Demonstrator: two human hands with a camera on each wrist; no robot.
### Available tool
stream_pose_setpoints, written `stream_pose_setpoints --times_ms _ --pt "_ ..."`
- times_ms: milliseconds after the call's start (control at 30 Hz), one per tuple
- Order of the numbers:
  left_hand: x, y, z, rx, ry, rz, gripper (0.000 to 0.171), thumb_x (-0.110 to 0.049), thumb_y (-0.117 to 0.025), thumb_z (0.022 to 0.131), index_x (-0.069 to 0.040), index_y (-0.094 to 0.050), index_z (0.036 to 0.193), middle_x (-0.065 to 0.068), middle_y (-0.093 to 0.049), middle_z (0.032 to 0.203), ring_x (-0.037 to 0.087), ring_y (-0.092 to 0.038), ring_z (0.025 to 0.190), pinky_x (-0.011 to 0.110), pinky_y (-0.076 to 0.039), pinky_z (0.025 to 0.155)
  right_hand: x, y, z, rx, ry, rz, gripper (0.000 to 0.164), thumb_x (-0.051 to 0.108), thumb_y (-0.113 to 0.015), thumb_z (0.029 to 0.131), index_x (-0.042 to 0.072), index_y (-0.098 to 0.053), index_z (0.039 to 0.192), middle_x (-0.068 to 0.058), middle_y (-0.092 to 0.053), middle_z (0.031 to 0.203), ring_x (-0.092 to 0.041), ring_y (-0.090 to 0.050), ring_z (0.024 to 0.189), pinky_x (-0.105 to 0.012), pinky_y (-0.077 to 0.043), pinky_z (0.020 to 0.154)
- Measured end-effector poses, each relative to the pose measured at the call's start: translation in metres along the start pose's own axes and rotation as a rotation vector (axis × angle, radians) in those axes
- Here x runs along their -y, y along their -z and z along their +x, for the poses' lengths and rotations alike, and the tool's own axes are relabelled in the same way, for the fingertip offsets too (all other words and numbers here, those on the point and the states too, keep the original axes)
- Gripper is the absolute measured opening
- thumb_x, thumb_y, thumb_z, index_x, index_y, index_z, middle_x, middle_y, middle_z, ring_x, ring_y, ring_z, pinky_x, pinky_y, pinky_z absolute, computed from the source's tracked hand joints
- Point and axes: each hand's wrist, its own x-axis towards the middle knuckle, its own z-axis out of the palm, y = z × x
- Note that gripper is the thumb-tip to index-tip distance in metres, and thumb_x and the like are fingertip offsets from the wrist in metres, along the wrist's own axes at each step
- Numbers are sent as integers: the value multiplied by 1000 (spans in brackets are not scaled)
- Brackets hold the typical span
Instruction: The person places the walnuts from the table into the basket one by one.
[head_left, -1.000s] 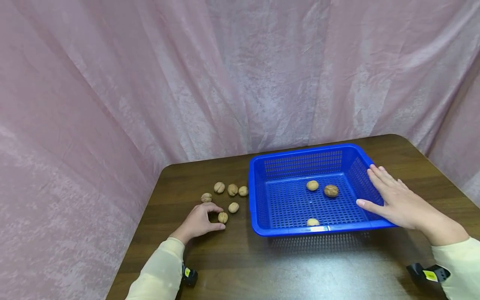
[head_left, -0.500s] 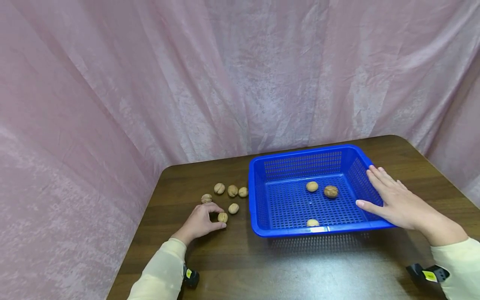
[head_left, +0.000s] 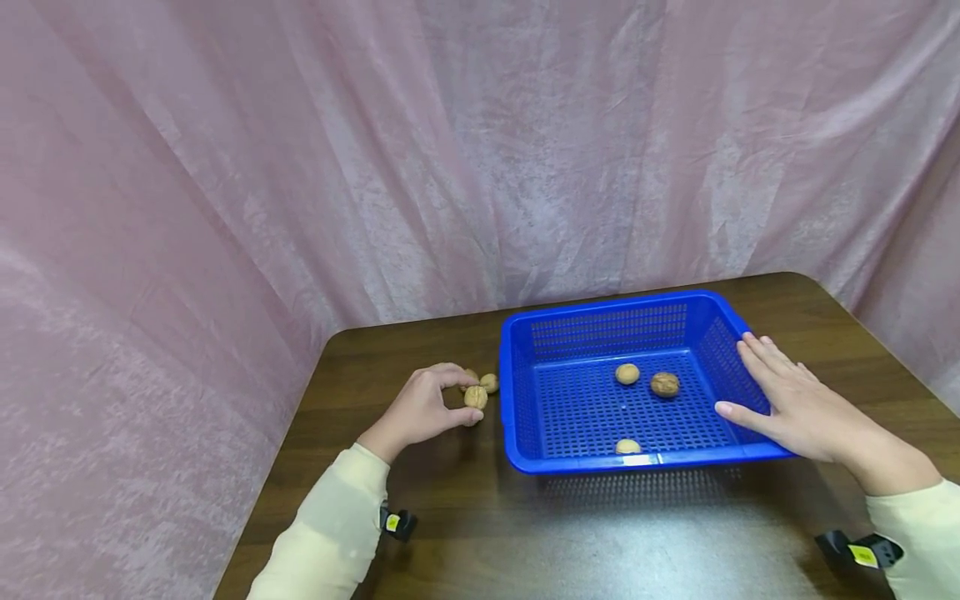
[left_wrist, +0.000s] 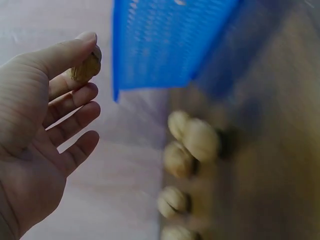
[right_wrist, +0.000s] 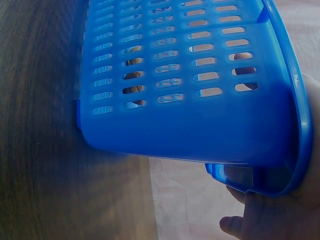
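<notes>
My left hand [head_left: 422, 408] pinches a walnut [head_left: 476, 397] between thumb and fingertips, held up off the table just left of the blue basket [head_left: 517, 461]. The left wrist view shows this walnut [left_wrist: 89, 67] at the fingertips, the other fingers of the hand [left_wrist: 40, 110] loosely spread. Another walnut [head_left: 490, 383] lies on the table against the basket's left side; the hand hides others in the head view. My right hand [head_left: 798, 408] rests on the basket's right rim, fingers straight, thumb over the inner side. Inside the basket are a darker walnut [head_left: 664, 384] and two paler ones [head_left: 627, 373].
Several blurred walnuts [left_wrist: 200, 140] lie in a line on the wooden table [head_left: 480, 525] beside the basket. A pink curtain [head_left: 480, 167] hangs behind the table. Each wrist wears a small black camera [head_left: 397, 523].
My left hand has lifted the walnut from the table and moved it right and away from me, toward the basket's left side. The right hand has stayed on the rim.
</notes>
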Motion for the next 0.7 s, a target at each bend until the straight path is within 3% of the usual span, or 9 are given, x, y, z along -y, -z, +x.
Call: stream_pose_setpoints --times_ms 167,300,567,700 --pt "-26 7 28 4 -66 -34 35 -26 -86 73 -12 -74 102 -8 -65 98 12 -63 87 26 -52 72 -1 0 0 7 -7 -6 94 53 -56 92 -1 -9 153 -22 -2 158 -30 13 145 -61 5 110" --pt "-44 8 52 26 -96 -16 37 -29 -84 74 -11 -74 106 -7 -66 101 12 -63 91 24 -51 76 -1 0 1 15 -11 -7 95 54 -55 92 -1 -8 153 -21 0 158 -30 13 144 -61 5 110" --pt "-70 -7 102 83 -92 6 40 -36 -82 76 -16 -73 110 -10 -66 101 5 -59 93 22 -47 79 -2 0 0 17 -2 -11 95 54 -54 93 -2 -5 152 -22 2 158 -33 14 144 -63 6 109" --pt "-82 -17 127 91 -86 2 41 -38 -80 78 -15 -72 111 -10 -66 101 8 -59 93 21 -46 79 -1 0 1 14 0 -9 95 54 -54 93 -1 -5 152 -21 3 158 -32 14 144 -62 7 109"
